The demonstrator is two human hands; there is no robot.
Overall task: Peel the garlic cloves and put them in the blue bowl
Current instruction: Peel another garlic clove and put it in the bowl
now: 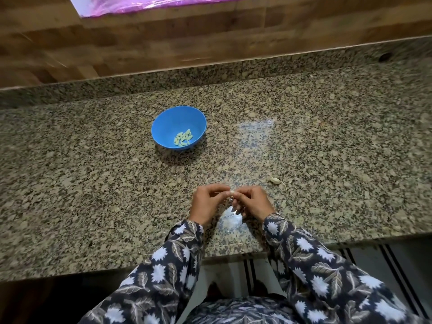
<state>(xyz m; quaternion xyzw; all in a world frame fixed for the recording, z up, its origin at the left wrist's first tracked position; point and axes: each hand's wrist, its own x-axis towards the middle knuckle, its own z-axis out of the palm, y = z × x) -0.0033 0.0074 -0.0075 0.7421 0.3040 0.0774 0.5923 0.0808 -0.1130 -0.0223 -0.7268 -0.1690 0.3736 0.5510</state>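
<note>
Bowl (pixel 163 127), blue, sitting left of centre on granite counter (pixel 93 183), peeled cloves (pixel 183 138) lying inside. Left hand (pixel 207 203) and right hand (pixel 253 203) meeting nearer the front edge, both pinching one small clove (pixel 232 194) between fingertips. Pale garlic piece (pixel 275 181) lying just right.

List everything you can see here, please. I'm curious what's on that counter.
blue bowl: one, blue, on the counter, left of centre
peeled garlic cloves: small heap, pale greenish, inside the bowl
held garlic clove: one, whitish, between both hands
loose garlic piece: one, off-white, on the counter right of the hands
granite counter: one, speckled brown-grey
wooden wall: brown, behind the counter
pink sheet: one, top edge
left hand, right hand: pinching the clove
</note>
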